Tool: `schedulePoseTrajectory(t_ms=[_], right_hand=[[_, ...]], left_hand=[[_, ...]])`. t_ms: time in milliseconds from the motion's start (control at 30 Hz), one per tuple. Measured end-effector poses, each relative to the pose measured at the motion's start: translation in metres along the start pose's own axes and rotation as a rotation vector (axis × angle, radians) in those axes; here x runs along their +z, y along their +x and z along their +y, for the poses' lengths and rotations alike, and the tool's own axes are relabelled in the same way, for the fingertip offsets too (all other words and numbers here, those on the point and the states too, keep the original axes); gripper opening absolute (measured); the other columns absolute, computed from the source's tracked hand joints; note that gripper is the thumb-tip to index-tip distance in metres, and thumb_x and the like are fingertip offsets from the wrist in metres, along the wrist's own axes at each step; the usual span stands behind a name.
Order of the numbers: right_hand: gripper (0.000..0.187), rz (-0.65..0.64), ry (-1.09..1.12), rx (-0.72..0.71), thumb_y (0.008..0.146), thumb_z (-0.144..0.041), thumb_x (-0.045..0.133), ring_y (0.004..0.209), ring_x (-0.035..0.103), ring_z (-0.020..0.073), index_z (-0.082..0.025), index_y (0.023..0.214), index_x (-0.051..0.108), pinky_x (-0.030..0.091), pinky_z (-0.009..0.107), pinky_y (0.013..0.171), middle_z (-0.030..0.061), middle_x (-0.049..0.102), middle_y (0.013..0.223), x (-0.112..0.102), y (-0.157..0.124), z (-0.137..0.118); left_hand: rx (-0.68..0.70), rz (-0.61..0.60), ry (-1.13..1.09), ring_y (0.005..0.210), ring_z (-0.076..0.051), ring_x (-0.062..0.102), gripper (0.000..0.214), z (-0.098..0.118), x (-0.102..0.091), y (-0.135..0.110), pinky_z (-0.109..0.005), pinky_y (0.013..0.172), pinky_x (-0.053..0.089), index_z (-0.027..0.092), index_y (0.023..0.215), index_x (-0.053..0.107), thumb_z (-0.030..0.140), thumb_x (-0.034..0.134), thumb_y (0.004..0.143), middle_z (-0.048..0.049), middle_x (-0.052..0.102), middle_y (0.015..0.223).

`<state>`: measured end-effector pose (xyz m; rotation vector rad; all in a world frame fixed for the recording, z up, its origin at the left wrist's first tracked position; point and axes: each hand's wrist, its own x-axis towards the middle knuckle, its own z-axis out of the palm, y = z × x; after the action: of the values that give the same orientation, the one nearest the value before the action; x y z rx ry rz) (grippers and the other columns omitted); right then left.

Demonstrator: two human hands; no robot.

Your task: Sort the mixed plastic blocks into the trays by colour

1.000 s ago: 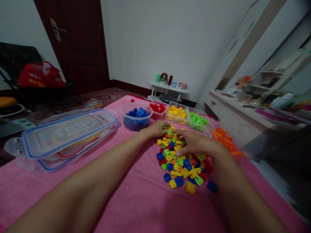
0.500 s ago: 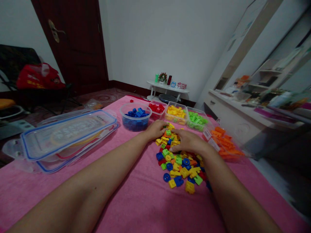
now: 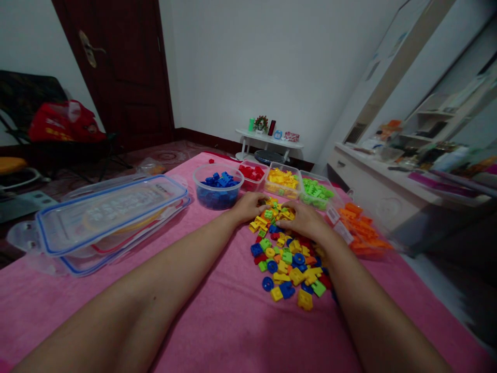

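Note:
A mixed pile of building blocks (image 3: 287,256) in yellow, blue, green, red and orange lies on the pink cloth (image 3: 217,316). At the pile's far left edge, my left hand (image 3: 248,207) rests with fingers curved against the blocks, thumb and forefinger apart. Opposite it, my right hand (image 3: 306,220) reaches over the far right side, its thumb and fingers spread and touching blocks. Mostly yellow blocks (image 3: 274,211) lie between the two hands. Some fingertips are hidden, but no block is seen held.
Behind the pile stand a round tub of blue blocks (image 3: 218,194) and boxes of red blocks (image 3: 252,172), yellow blocks (image 3: 282,178) and green blocks (image 3: 316,192). A container of orange blocks (image 3: 361,228) is at right. Stacked lids (image 3: 112,212) lie left; a loose red block (image 3: 211,161) sits far back.
My right hand has shifted slightly right and away from the pile's middle, uncovering more blocks between the hands. My left hand stays nearly in place.

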<state>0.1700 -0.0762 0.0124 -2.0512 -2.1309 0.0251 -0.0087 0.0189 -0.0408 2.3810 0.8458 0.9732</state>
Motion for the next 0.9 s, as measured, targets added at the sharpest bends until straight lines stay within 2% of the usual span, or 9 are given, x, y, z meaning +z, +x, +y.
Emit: schedulePoseTrajectory(t_ms=[133, 267, 433, 533, 633, 767, 900], right_hand=[[0.065, 0.001, 0.114, -0.095, 0.064, -0.039, 0.072, 0.103, 0.059, 0.0245, -0.020, 0.124, 0.055, 0.045, 0.033, 0.086, 0.0090, 0.062, 0.118, -0.002, 0.002, 0.006], [0.065, -0.025, 0.156, -0.139, 0.065, -0.027, 0.071, 0.106, 0.058, 0.0234, -0.018, 0.127, 0.053, 0.044, 0.033, 0.090, 0.0092, 0.060, 0.122, -0.003, 0.003, 0.008], [0.056, 0.033, 0.156, -0.092, 0.066, -0.024, 0.068, 0.103, 0.059, 0.0215, -0.019, 0.121, 0.058, 0.045, 0.031, 0.087, 0.0080, 0.061, 0.121, -0.010, 0.002, 0.006], [0.041, 0.055, 0.122, -0.029, 0.066, -0.024, 0.068, 0.091, 0.063, 0.0202, -0.021, 0.107, 0.066, 0.048, 0.029, 0.076, 0.0062, 0.066, 0.109, -0.017, 0.001, 0.005], [0.035, -0.002, 0.062, -0.034, 0.066, -0.030, 0.070, 0.082, 0.063, 0.0196, -0.022, 0.099, 0.069, 0.046, 0.027, 0.069, 0.0044, 0.069, 0.096, -0.022, -0.002, 0.001], [0.035, -0.027, -0.062, -0.029, 0.063, -0.035, 0.073, 0.087, 0.061, 0.0215, -0.024, 0.095, 0.069, 0.043, 0.027, 0.068, 0.0049, 0.067, 0.097, -0.022, -0.006, -0.008], [0.026, -0.012, -0.078, 0.002, 0.062, -0.033, 0.072, 0.084, 0.060, 0.0203, -0.022, 0.086, 0.067, 0.039, 0.025, 0.064, 0.0044, 0.066, 0.093, -0.019, -0.006, -0.008]], left_hand=[[-0.010, -0.030, -0.075, 0.061, -0.010, 0.053, 0.033, 0.006, -0.003, -0.002, -0.020, 0.057, 0.039, 0.012, 0.087, 0.068, 0.041, 0.054, 0.080, -0.0010, 0.065, 0.070], [-0.022, -0.067, -0.140, 0.053, -0.009, 0.046, 0.047, 0.013, -0.008, -0.003, -0.020, 0.051, 0.033, 0.010, 0.068, 0.066, 0.047, 0.041, 0.086, 0.0013, 0.054, 0.056], [-0.018, 0.008, -0.192, 0.064, -0.011, 0.055, 0.037, 0.017, -0.010, -0.002, -0.020, 0.059, 0.040, 0.010, 0.078, 0.069, 0.042, 0.050, 0.082, -0.0022, 0.064, 0.070], [0.032, 0.006, -0.188, 0.070, -0.012, 0.059, 0.029, 0.019, -0.013, 0.002, -0.021, 0.063, 0.042, 0.011, 0.086, 0.070, 0.034, 0.056, 0.078, -0.0040, 0.068, 0.078], [0.043, -0.124, -0.207, 0.069, -0.012, 0.060, 0.028, 0.020, -0.020, 0.006, -0.021, 0.062, 0.043, 0.010, 0.089, 0.070, 0.031, 0.057, 0.078, -0.0051, 0.070, 0.079], [0.020, -0.361, -0.120, 0.066, -0.010, 0.059, 0.030, 0.024, -0.029, 0.011, -0.019, 0.061, 0.044, 0.010, 0.096, 0.070, 0.028, 0.063, 0.072, -0.0056, 0.070, 0.081], [0.082, -0.452, 0.072, 0.077, -0.012, 0.061, 0.041, 0.034, -0.030, 0.010, -0.019, 0.070, 0.045, 0.017, 0.110, 0.066, 0.025, 0.065, 0.069, -0.0044, 0.070, 0.100]])
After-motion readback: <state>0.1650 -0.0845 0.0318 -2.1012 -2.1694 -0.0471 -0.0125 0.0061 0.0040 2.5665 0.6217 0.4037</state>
